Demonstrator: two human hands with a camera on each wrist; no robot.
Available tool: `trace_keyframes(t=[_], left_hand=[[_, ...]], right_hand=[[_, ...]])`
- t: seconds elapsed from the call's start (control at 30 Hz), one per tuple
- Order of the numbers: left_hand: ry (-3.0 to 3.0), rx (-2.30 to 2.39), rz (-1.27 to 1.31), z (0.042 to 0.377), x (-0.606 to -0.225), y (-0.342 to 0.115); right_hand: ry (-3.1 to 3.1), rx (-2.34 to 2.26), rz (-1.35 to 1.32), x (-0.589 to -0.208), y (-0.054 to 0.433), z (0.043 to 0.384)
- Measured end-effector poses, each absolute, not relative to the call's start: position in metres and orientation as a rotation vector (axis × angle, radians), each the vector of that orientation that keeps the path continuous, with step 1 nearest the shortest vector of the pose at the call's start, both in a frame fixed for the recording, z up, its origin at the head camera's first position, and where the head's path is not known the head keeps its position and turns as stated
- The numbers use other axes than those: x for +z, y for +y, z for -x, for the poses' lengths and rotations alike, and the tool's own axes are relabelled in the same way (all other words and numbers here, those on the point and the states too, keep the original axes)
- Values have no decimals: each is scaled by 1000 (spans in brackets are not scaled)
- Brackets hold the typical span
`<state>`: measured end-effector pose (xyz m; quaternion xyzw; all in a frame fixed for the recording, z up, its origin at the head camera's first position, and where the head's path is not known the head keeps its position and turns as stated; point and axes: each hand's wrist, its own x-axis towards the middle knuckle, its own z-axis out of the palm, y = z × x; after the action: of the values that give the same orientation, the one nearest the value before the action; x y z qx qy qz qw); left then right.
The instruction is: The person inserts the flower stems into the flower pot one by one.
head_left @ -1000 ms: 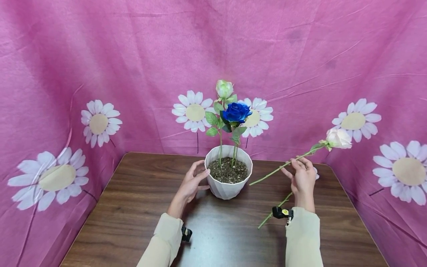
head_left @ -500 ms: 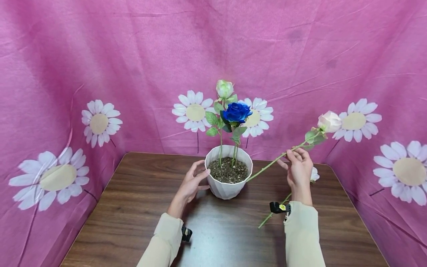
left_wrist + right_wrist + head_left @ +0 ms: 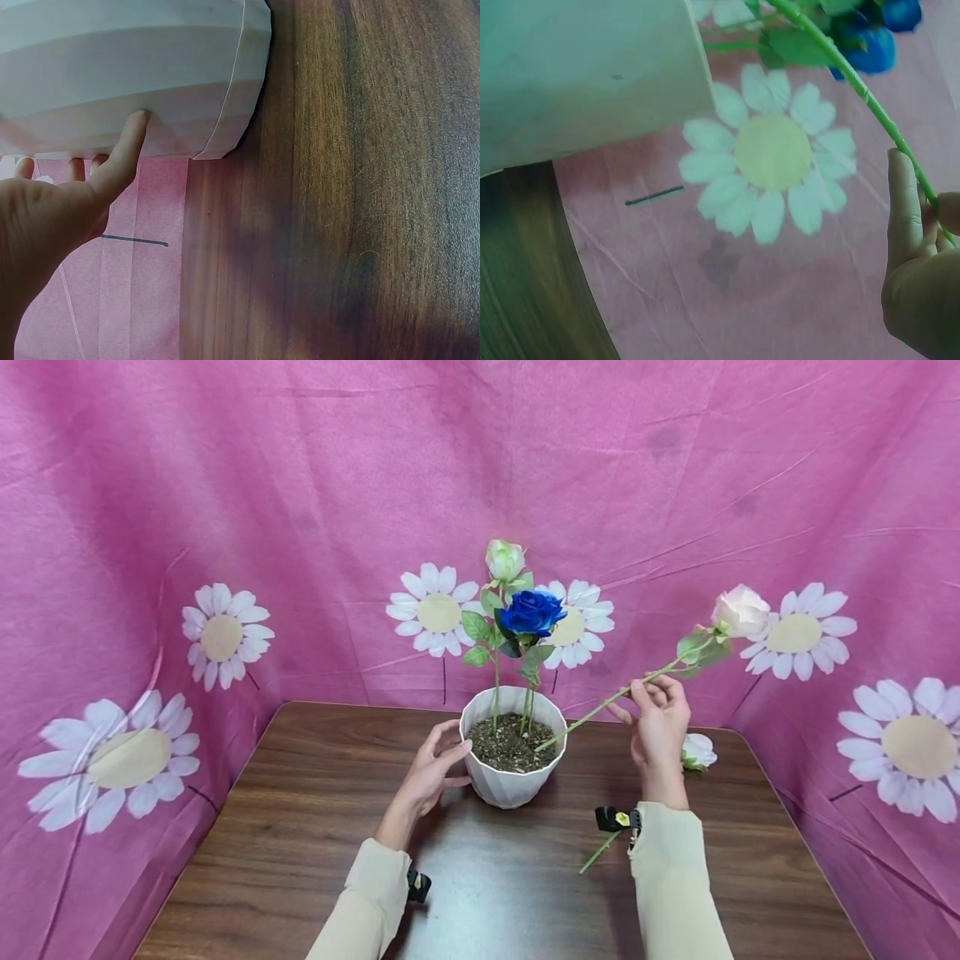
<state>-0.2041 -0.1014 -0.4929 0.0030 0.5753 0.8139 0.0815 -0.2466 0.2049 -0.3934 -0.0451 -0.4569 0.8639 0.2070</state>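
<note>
My right hand pinches the green stem of a pale cream rose, tilted with its bloom up to the right. The stem's lower end crosses the rim of a white faceted flowerpot and overlaps the dark soil. In the right wrist view the stem runs between thumb and fingers. Against the pot's left side rests my left hand; in the left wrist view its extended thumb touches the pot wall. A blue rose and a greenish-white rose stand upright in the soil.
Another white rose lies on the wooden table at the right, its stem partly hidden under my right forearm. A pink cloth printed with large daisies hangs behind the table and along both sides.
The cream rose has moved left and its bloom has risen; the stem's lower end has gone from right of the pot to inside its rim. My left hand has not moved.
</note>
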Motion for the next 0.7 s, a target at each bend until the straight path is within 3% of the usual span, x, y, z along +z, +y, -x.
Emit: trace_keyframes(t=[0.7], left_hand=[[1717,2431,-21,204,-492,-103]], right_hand=[[-1752,2054,-180,-393,128,247]])
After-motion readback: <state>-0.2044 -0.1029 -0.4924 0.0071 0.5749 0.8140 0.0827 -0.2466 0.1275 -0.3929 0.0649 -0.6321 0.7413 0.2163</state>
